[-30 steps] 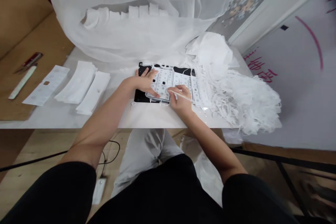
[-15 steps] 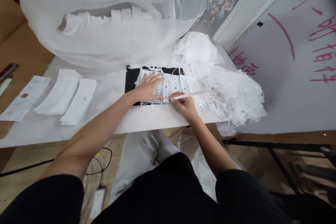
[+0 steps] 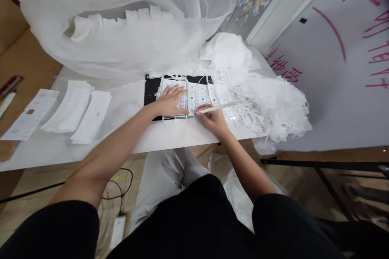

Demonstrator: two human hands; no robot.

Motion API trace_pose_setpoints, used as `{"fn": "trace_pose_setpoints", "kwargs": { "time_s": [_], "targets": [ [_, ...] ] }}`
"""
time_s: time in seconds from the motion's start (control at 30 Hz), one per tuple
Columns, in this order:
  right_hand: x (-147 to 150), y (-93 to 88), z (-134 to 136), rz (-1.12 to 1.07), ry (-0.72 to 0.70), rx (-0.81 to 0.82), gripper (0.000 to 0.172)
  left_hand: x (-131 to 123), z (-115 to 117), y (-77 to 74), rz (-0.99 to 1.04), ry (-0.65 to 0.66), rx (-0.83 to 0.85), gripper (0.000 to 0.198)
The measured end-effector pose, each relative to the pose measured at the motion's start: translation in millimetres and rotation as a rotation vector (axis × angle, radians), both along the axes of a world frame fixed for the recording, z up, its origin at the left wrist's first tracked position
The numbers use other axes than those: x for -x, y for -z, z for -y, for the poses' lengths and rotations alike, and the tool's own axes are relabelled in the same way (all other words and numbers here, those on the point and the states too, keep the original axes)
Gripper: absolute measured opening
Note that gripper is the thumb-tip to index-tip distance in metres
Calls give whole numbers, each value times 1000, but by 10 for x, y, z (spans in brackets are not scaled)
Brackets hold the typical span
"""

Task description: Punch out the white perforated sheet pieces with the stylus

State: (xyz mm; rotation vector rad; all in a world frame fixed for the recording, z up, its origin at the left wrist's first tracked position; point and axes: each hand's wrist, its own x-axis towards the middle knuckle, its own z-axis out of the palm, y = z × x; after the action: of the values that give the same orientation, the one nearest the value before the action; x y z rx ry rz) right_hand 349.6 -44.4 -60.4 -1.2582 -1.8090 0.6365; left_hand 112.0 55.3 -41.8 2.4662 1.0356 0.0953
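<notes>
My left hand (image 3: 172, 100) lies flat with fingers spread on a pale sheet printed with rows of small marks (image 3: 197, 94). That sheet rests on a black board (image 3: 151, 92). Just to the right, my right hand (image 3: 214, 118) is closed around a slim white pen-like tool (image 3: 223, 106), tilted up to the right. Its lower tip comes down near the sheet's front edge; the exact tip is too small to make out. White strips run along the board's edges.
A tangled heap of white strips (image 3: 273, 105) fills the table's right side, with rounded white pieces (image 3: 227, 50) behind. Stacks of white strips (image 3: 92, 117) lie left, near a sheet with a square hole (image 3: 30, 117). Sheer white fabric (image 3: 130, 48) hangs behind; a whiteboard (image 3: 328, 101) stands right.
The view has shifted slightly. My left hand stays spread on the sheet, and my right hand keeps its grip on the white pen-like tool with hardly any movement.
</notes>
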Motion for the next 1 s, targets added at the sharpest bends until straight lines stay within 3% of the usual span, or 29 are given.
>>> {"fn": "trace_pose_setpoints", "kwargs": {
  "time_s": [0.53, 0.7, 0.83, 1.0],
  "targets": [
    [25, 17, 29, 95, 28, -86, 18, 12, 19, -14, -13, 20, -17, 102],
    [84, -50, 131, 368, -23, -242, 19, -3, 44, -20, -17, 3, -26, 101],
    [142, -50, 154, 518, 42, -273, 23, -23, 51, -31, -12, -7, -34, 106],
    [147, -43, 92, 302, 185, -200, 24, -24, 43, -20, -14, -27, -21, 109]
  ]
}}
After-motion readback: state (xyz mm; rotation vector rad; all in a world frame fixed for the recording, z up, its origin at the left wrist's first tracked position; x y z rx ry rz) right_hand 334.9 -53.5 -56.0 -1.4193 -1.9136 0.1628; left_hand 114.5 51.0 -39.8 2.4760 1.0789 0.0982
